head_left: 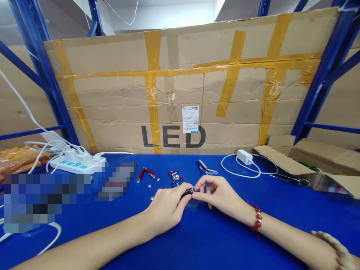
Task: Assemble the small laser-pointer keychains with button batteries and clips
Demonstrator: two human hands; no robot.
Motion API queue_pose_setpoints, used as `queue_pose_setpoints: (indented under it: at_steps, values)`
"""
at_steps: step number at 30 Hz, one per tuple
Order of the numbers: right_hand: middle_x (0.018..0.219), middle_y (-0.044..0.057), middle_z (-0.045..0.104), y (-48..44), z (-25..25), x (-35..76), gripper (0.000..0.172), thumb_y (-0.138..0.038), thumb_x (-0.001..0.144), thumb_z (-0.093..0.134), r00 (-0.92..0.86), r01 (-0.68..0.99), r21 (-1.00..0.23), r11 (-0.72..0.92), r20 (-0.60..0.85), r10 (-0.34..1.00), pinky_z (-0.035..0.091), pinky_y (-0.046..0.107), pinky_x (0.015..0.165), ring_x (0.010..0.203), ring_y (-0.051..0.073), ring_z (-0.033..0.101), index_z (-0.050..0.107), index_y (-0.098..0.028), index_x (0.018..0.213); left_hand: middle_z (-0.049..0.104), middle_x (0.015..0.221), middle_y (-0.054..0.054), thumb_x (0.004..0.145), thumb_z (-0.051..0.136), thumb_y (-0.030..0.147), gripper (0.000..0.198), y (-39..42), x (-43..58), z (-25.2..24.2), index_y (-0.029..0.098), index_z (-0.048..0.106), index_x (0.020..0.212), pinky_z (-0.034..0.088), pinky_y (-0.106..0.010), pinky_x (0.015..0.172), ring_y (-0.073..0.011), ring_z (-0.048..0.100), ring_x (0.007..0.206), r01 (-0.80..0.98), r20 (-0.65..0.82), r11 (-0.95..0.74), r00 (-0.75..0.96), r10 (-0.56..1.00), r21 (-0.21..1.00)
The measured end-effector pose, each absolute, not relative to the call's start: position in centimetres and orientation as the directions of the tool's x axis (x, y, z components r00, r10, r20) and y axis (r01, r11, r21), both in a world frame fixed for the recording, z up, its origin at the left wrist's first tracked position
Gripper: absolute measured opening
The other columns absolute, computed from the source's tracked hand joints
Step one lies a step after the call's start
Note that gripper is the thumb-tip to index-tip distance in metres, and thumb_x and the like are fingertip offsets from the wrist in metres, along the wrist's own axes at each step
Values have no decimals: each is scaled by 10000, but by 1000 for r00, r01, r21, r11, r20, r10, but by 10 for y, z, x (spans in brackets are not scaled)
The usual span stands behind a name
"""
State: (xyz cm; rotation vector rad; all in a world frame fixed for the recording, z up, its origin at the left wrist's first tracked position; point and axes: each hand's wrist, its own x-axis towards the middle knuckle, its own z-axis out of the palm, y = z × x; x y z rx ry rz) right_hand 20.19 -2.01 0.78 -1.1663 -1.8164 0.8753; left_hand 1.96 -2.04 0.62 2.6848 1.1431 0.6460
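My left hand (168,206) is closed around a small black mini flashlight (186,193) with a silver end. At that silver end, the thumb and forefinger of my right hand (215,191) pinch together; what they grip is too small to make out. Just behind my hands lie red carabiner clips (176,178) and a dark clip (174,184). To the left are two short red tubes (150,173) and several round silver button cells (149,186). A blue mini flashlight (200,167) lies beside a silver piece and clip (211,172) beyond my right hand.
A white charger (244,157) with a looped cable lies at the back right, near an open cardboard box (298,170). At the left stands a white power strip (75,165) with plugs and cables. Taped cardboard (123,97) walls off the back of the blue table (197,240).
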Motion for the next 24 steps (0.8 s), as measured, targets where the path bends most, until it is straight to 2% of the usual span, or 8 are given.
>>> queue_pose_setpoints:
  at_steps: [4, 9, 13, 17, 24]
  values:
    - [599, -37, 536, -18, 8, 204, 293, -384, 637, 704, -252, 348, -861, 372, 296, 921, 345, 155, 359, 363, 37, 484, 630, -148, 795, 659, 934, 12, 906, 319, 274, 202, -21, 19, 7, 261, 478, 1029, 446, -290, 678, -212, 636, 821, 656, 315, -688, 612, 725, 311]
    - [741, 2, 550, -15, 6, 206, 240, -364, 674, 677, -304, 237, -880, 411, 335, 892, 376, 163, 355, 367, 21, 497, 643, -129, 706, 655, 952, 7, 905, 322, 270, 195, -20, 19, 6, 252, 491, 1000, 445, -289, 698, -210, 630, 839, 642, 318, -696, 619, 718, 321]
    - [779, 3, 521, -15, 4, 206, 237, -354, 687, 668, -351, 151, -894, 422, 351, 868, 386, 160, 342, 368, 12, 498, 630, -121, 664, 657, 925, 6, 903, 316, 245, 209, -20, 20, 7, 245, 494, 1012, 438, -266, 654, -188, 631, 768, 632, 317, -707, 631, 708, 319]
    - [770, 0, 509, -15, 3, 208, 257, -362, 666, 688, -353, 165, -887, 430, 354, 866, 409, 161, 345, 379, 12, 494, 620, -117, 626, 662, 897, 8, 894, 327, 227, 218, -19, 20, 8, 243, 497, 1029, 420, -247, 601, -172, 626, 708, 626, 315, -719, 647, 695, 301]
    - [773, 3, 513, -15, 1, 209, 292, -401, 658, 685, -389, 216, -862, 458, 355, 850, 434, 168, 367, 402, 16, 477, 617, -123, 603, 663, 900, 30, 879, 375, 237, 163, -17, 19, 5, 242, 510, 969, 424, -221, 626, -158, 630, 772, 574, 320, -734, 663, 677, 364]
